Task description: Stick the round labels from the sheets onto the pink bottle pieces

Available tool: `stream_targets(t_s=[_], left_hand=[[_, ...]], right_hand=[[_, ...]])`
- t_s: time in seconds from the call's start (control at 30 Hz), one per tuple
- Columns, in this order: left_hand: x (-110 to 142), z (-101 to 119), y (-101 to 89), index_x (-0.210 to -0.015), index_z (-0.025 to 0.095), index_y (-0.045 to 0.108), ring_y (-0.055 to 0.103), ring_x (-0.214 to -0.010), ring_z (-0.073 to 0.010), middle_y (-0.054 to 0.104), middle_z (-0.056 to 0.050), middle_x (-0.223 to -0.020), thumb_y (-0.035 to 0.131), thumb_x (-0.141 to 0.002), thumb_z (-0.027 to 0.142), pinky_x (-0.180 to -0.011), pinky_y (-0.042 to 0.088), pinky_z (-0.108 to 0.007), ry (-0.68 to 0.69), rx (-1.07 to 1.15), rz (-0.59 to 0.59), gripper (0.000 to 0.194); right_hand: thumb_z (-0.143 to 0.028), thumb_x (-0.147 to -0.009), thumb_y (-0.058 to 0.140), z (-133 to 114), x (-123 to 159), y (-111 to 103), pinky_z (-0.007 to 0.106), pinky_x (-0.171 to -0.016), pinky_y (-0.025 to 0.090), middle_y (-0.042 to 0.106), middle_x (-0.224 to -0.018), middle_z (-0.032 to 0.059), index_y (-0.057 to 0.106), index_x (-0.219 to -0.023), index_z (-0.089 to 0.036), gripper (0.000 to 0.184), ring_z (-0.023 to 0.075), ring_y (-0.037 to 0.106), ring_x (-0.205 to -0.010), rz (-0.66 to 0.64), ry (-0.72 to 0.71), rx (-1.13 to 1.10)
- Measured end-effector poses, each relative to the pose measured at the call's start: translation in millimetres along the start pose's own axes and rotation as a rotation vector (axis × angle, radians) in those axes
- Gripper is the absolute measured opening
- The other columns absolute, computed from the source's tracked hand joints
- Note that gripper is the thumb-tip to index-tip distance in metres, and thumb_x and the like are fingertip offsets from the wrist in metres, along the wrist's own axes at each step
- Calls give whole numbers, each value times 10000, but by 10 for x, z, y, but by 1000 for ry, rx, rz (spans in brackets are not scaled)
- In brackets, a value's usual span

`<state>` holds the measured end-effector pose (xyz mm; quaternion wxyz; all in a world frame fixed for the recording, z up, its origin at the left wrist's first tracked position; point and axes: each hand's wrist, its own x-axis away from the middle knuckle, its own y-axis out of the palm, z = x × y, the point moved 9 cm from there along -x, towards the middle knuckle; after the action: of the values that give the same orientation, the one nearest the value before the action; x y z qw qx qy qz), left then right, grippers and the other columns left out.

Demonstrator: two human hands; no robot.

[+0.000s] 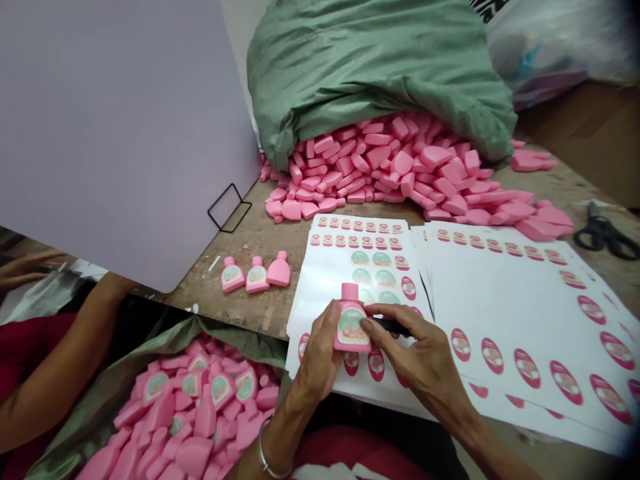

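Upright in my left hand [320, 350] is a small pink toy bottle [349, 341], gripped by its left side. A green and cream label marked "BABY" covers its front. My right hand [417, 343] is closed around a slim black tool [393, 326], whose kind I cannot make out. Its thumb presses on the label's right edge, with the index finger behind the bottle's shoulder. Beneath both hands lies a sticker sheet [320, 293] with green round, pink oval and small rectangular stickers. Left of it are two labelled bottles [233, 275] and a pink bottle without a visible label [279, 270].
A green sack [380, 60] spills a heap of pink bottles [370, 160] at the back. More sticker sheets [490, 293] and black scissors [607, 235] lie right. An open sack of bottles [195, 407] stands lower left. A grey board [110, 133] partly hides another person's arm [65, 360].
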<state>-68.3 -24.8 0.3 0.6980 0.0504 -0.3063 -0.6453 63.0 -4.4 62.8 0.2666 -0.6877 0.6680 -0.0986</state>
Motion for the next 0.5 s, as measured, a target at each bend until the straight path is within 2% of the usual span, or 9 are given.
stream_targets(t_s=[0.1,0.17,0.23,0.33,0.4,0.43,0.5], left_hand=[[54,145,99,-1081,154,603,582,-729,-131,634,-59,-919,669,-762,406,-666,477,-229,76,-162,-118,412],[92,196,151,-1104,158,588,572,-736,-131,633,-65,-944,678,-759,371,-660,464,-227,74,-223,-177,416],[138,200,215,-1101,160,590,573,-788,-150,633,-70,-960,679,-755,360,-701,463,-242,40,-246,-237,409],[235,126,307,-1072,163,600,586,-841,-181,631,-64,-921,694,-732,346,-764,473,-282,-41,-204,-319,397],[287,43,292,-1080,162,593,606,-824,-204,635,-86,-918,677,-733,383,-741,496,-318,-114,-132,-335,419],[294,14,248,-1085,162,589,613,-792,-212,639,-101,-924,667,-728,417,-709,508,-334,-136,-119,-329,446],[234,43,46,-1072,169,593,619,-731,-221,654,-106,-908,649,-707,490,-671,519,-351,-95,-216,-252,489]], right_hand=[[-437,-757,649,44,-42,-70,392,-766,518,684,-938,67,653,-993,-221,320,222,641,-817,47,-19,128],[-462,-678,709,114,-91,-62,422,-804,513,659,-1038,82,612,-1080,-223,478,258,634,-907,22,55,125],[-442,-622,747,166,-123,38,406,-827,517,626,-1125,79,554,-1167,-238,614,264,619,-990,-80,161,19],[-378,-578,776,143,-125,251,364,-842,518,635,-1103,49,514,-1220,-260,703,247,605,-1040,-290,258,-152],[-378,-577,781,139,-173,287,349,-859,508,629,-1131,44,524,-1216,-264,699,238,593,-1070,-371,250,-205],[-397,-600,768,176,-236,238,343,-869,501,619,-1161,48,536,-1202,-257,661,231,588,-1080,-370,235,-209],[-455,-680,705,359,-454,-18,332,-890,482,616,-1178,62,568,-1149,-222,541,210,592,-1065,-275,207,-140]])
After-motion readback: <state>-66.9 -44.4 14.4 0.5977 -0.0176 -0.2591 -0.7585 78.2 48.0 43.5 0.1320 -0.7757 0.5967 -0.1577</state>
